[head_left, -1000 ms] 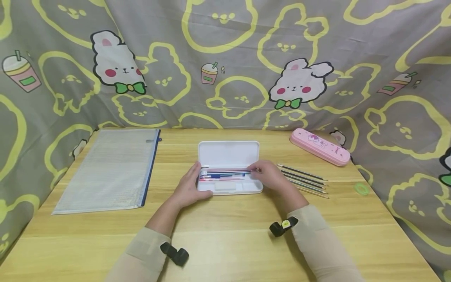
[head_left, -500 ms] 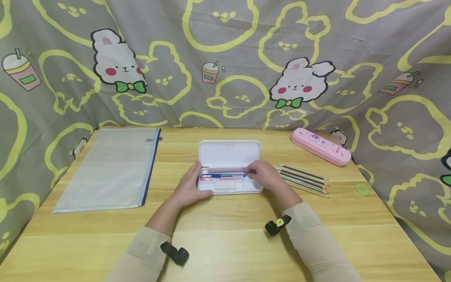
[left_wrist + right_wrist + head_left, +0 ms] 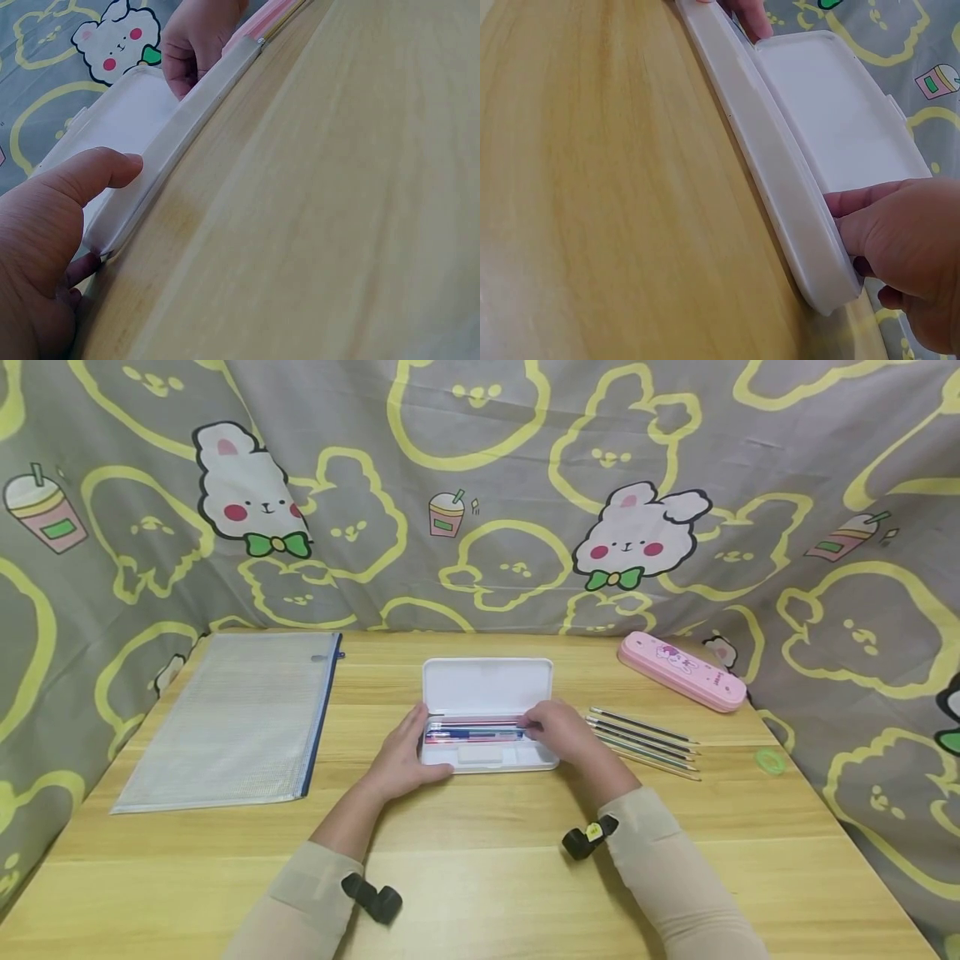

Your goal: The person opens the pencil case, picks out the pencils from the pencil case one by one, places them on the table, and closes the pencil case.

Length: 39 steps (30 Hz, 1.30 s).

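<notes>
White pencil case (image 3: 487, 687) open on the desk (image 3: 480, 868) | left hand (image 3: 399, 760): fingers spread round its left end | right hand (image 3: 564, 732): fingers inside; pinching unclear, we cannot tell | we should steady it, keeping pens (image 3: 467, 735) parallel

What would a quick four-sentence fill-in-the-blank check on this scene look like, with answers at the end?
The closed case is mainly ____ in colour. The mesh zip pouch lies to the ____ of the white case. Between the white case and the green ring lie several loose ____. The hand nearer the green ring is the person's ____ one.

Missing words: pink; left; pencils; right.
</notes>
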Motion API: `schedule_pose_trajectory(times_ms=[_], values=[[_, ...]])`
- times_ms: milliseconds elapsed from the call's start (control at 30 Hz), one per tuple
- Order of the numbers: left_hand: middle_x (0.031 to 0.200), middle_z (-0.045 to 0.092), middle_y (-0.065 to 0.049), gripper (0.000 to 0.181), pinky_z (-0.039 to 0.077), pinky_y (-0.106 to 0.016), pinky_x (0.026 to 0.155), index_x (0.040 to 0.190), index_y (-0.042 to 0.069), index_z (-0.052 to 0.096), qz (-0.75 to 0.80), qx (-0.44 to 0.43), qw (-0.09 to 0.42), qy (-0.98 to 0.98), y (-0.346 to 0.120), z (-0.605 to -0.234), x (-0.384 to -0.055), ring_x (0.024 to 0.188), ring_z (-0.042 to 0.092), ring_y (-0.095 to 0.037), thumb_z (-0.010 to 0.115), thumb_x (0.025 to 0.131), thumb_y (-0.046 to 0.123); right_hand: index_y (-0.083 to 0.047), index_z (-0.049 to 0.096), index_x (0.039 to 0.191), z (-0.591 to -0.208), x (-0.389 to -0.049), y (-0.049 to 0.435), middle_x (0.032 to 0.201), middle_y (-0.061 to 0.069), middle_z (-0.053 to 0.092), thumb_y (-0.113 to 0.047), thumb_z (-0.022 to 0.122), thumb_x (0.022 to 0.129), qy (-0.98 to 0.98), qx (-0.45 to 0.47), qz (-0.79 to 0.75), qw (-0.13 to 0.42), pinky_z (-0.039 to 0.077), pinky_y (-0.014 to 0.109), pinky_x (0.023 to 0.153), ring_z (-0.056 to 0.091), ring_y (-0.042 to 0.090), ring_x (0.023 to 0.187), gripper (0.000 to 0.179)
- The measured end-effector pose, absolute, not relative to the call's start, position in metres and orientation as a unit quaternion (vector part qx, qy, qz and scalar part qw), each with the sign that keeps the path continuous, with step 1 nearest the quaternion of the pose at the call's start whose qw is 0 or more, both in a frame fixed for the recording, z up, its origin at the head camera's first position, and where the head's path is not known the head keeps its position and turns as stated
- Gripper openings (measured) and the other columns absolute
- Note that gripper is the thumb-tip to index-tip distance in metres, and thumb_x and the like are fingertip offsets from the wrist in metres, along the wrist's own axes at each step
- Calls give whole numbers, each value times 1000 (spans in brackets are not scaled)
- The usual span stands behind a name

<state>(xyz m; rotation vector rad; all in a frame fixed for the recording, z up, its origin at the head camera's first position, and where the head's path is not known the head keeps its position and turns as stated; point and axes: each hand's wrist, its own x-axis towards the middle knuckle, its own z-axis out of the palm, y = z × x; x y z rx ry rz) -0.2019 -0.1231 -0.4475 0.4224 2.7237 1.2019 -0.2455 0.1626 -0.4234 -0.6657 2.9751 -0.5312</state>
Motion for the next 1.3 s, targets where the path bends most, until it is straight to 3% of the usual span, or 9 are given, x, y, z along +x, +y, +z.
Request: schedule_pose_trajectory(times_ms=[167, 400, 733, 933, 1300], values=[[165, 9, -17, 114, 16, -56, 122, 157, 1, 12, 400, 141, 69, 903, -122, -447, -202, 151, 12, -40, 79, 74, 39, -8, 75, 105, -422, -242, 166, 98, 9, 70, -9, 67, 89, 955, -242, -175, -1, 50, 44, 90, 61, 28, 97, 18], [165, 8, -16, 113, 16, -56, 122, 157, 2, 12, 400, 142, 70, 903, -121, -447, -203, 151, 12, -40, 79, 74, 39, -6, 73, 108, -416, -240, 174, 95, 9, 66, -6, 63, 91, 946, -220, -236, 25, 50, 43, 88, 59, 24, 93, 19], [166, 8, -15, 113, 16, -56, 122, 157, 3, 11, 398, 142, 70, 904, -122, -450, -204, 151, 12, -40, 79, 74, 40, -5, 70, 114, -407, -230, 191, 113, 14, 67, -7, 55, 96, 939, -177, -289, 56, 50, 47, 94, 60, 27, 102, 23], [165, 8, -16, 113, 17, -56, 122, 157, 3, 12, 400, 141, 70, 903, -123, -450, -203, 151, 12, -41, 80, 74, 39, -7, 70, 116, -404, -219, 214, 118, 14, 68, -9, 57, 96, 930, -161, -327, 39, 51, 43, 89, 61, 26, 99, 24], [165, 7, -16, 114, 15, -56, 122, 157, 2, 10, 401, 142, 69, 902, -124, -450, -203, 151, 11, -41, 79, 74, 40, -7, 70, 117, -403, -186, 276, 115, 17, 66, -7, 59, 95, 951, -115, -286, 8, 49, 53, 94, 61, 32, 106, 24]])
